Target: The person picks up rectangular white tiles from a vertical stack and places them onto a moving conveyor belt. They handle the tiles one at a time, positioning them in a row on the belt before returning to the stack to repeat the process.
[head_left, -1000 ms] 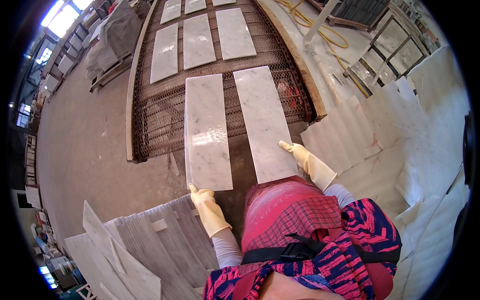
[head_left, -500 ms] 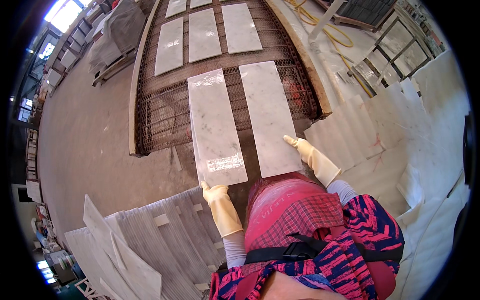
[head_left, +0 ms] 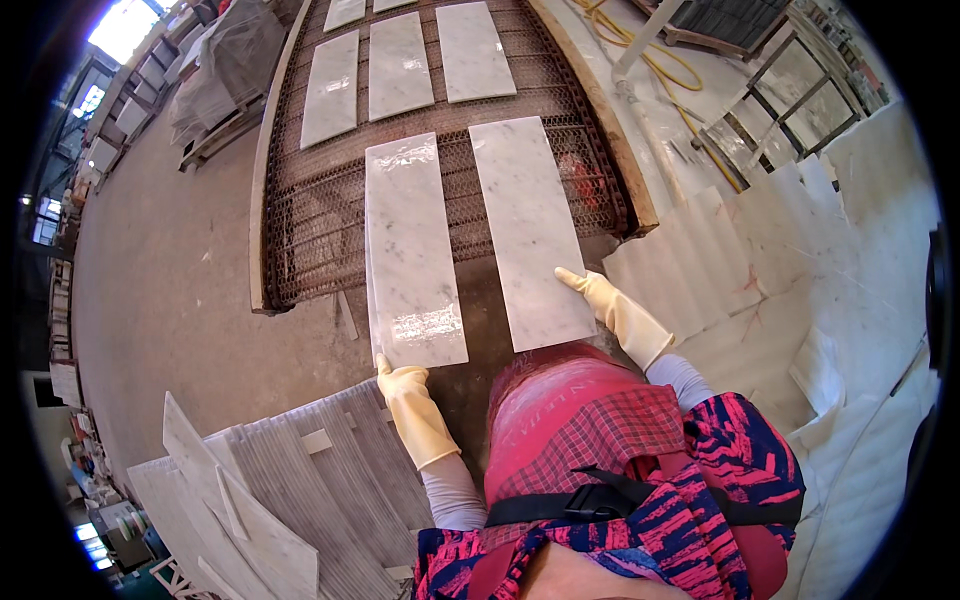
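Note:
My left hand (head_left: 404, 380), in a cream rubber glove, grips the near left corner of a long white marble tile (head_left: 412, 250), thumb on top and fingers underneath. A second pale edge shows along that tile's left side, perhaps another slab under it. To the right lies another grey-veined marble tile (head_left: 530, 235). My gloved right hand (head_left: 598, 293) clasps its right edge near the close end, thumb on the face and the other fingers mostly hidden below. Both tiles have their far ends over the wire-mesh conveyor (head_left: 330, 235), and their near ends stick out past it towards me.
Farther along the conveyor lie several more white tiles (head_left: 400, 68). A stack of slabs (head_left: 340, 460) stands on edge at the lower left, with loose pieces (head_left: 215, 490) leaning there. White foam sheeting (head_left: 690, 260) covers the right side, beyond which runs a yellow hose (head_left: 690, 80).
The near end of the left tile has swung a little to the left with my left hand, widening the gap between the tiles. My right hand keeps its grip; the view has shifted slightly.

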A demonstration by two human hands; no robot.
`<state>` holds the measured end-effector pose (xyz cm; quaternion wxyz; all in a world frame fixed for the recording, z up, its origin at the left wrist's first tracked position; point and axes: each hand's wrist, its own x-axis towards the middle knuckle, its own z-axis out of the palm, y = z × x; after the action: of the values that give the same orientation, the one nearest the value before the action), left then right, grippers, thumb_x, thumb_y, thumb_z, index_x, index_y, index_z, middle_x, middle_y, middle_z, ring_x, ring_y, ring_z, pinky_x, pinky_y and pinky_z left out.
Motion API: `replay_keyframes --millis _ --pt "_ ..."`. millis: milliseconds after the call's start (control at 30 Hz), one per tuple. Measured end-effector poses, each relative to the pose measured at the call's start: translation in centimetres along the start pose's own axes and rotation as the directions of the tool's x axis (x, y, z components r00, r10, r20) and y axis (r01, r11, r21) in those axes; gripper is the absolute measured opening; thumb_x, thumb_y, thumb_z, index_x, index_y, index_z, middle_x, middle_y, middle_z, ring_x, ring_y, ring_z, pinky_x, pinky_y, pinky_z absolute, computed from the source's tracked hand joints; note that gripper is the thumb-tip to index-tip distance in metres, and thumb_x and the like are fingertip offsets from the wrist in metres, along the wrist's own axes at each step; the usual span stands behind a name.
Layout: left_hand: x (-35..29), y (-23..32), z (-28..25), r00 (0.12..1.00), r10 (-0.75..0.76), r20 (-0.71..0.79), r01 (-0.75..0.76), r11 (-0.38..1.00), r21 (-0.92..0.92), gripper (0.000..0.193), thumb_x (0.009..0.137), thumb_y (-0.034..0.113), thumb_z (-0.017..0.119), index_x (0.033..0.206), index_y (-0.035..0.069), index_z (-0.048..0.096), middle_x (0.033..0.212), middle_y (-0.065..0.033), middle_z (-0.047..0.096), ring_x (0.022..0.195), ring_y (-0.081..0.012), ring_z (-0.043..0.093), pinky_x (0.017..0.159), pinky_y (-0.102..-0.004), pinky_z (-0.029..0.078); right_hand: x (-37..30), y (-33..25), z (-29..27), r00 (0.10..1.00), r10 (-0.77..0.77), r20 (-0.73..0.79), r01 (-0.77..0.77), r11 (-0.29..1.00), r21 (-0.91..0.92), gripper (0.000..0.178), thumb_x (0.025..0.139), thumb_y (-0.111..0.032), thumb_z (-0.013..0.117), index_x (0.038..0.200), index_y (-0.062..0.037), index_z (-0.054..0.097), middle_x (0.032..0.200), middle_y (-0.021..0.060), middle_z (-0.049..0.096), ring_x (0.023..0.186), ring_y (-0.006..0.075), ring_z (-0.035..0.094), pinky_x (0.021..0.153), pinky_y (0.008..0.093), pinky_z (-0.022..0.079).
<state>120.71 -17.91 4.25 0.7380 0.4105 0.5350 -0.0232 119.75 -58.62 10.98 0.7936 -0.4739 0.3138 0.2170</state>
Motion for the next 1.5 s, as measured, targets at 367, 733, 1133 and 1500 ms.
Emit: replay_keyframes --millis 367,733,1133,1500 --pt "2.8 0.4 -1.9 0.964 -0.117 0.241 0.177 0.953 -0.245 0.050 0.097 0.018 0.061 0.144 0.004 0.051 0.127 -0.0123 0.067 0.102 -0.0262 0.064 0.087 -0.0407 0.053 1.8 1.3 0.4 0.980 -0.105 0.168 0.086 0.990 0.112 0.043 0.097 -0.021 0.071 0.133 -0.0007 0.061 0.121 0.0133 0.071 0.104 0.0252 0.071 0.092 0.0417 0.058" --pt "6.7 -0.1 -3.2 0.982 -0.148 0.116 0.167 0.969 -0.180 0.053 0.103 0.050 0.054 0.130 0.005 0.066 0.132 -0.0110 0.066 0.117 -0.0294 0.060 0.101 -0.0416 0.048 3.3 1.1 0.1 0.967 -0.120 0.224 0.117 0.993 0.024 0.045 0.096 -0.024 0.074 0.132 0.0012 0.063 0.121 0.0104 0.071 0.104 0.0197 0.069 0.093 0.0359 0.055" --pt "4.3 0.9 0.2 0.991 -0.106 0.077 0.117 0.979 -0.165 0.054 0.106 0.049 0.047 0.127 0.003 0.067 0.123 -0.0132 0.069 0.098 -0.0274 0.064 0.085 -0.0421 0.052 3.3 -0.3 0.3 0.972 -0.077 0.222 0.105 0.988 -0.117 0.038 0.098 -0.022 0.071 0.129 -0.0006 0.066 0.123 0.0068 0.070 0.110 0.0162 0.066 0.097 0.0321 0.051" --pt "6.2 1.2 -1.5 0.992 -0.101 0.076 0.116 0.964 -0.239 0.052 0.101 0.049 0.055 0.133 0.008 0.062 0.133 -0.0150 0.065 0.119 -0.0368 0.059 0.103 -0.0579 0.045 3.2 -1.4 1.0 0.942 -0.023 0.336 0.067 0.991 -0.119 0.041 0.099 -0.021 0.069 0.134 -0.0018 0.064 0.128 0.0068 0.068 0.115 0.0172 0.064 0.103 0.0334 0.049"
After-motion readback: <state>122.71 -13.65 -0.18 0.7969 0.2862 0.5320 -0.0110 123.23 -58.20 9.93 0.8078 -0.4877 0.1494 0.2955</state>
